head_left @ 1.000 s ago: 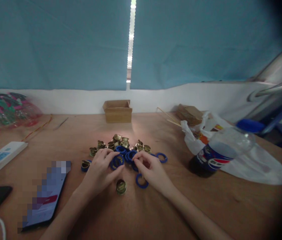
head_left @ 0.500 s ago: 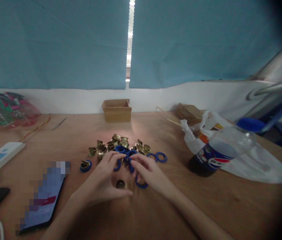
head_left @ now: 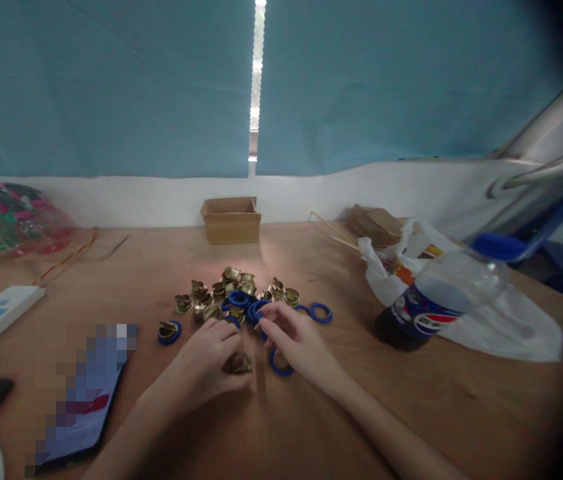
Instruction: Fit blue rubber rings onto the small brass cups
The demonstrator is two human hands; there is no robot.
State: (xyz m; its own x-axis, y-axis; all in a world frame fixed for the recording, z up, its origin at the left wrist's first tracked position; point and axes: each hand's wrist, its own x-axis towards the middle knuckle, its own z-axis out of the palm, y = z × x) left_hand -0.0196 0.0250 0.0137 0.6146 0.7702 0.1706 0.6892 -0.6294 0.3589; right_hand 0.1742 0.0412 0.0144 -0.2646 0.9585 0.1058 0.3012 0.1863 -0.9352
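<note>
My left hand [head_left: 211, 360] is curled around a small brass-coloured metal piece [head_left: 244, 365] at the near side of the pile; its fingers partly hide it. My right hand [head_left: 298, 340] has thumb and forefinger pinched at a blue ring [head_left: 260, 308] in the cluster of blue rings. Beneath that hand lies another blue ring [head_left: 280, 363], partly covered. Several brass pieces [head_left: 232, 275] with raised tabs are heaped just beyond both hands. One brass piece seated in a blue ring [head_left: 168, 331] lies apart on the left.
A small open cardboard box [head_left: 232, 228] stands at the back. On the right, a cola bottle [head_left: 436, 307] lies tilted on a white plastic bag [head_left: 526, 333]. Left are a phone [head_left: 86, 407], a white power strip [head_left: 1, 313] and a bag of colourful items [head_left: 6, 220].
My left hand has lowered slightly and its fingers have drawn together around the brass piece. My right hand stays nearly in place at the blue rings.
</note>
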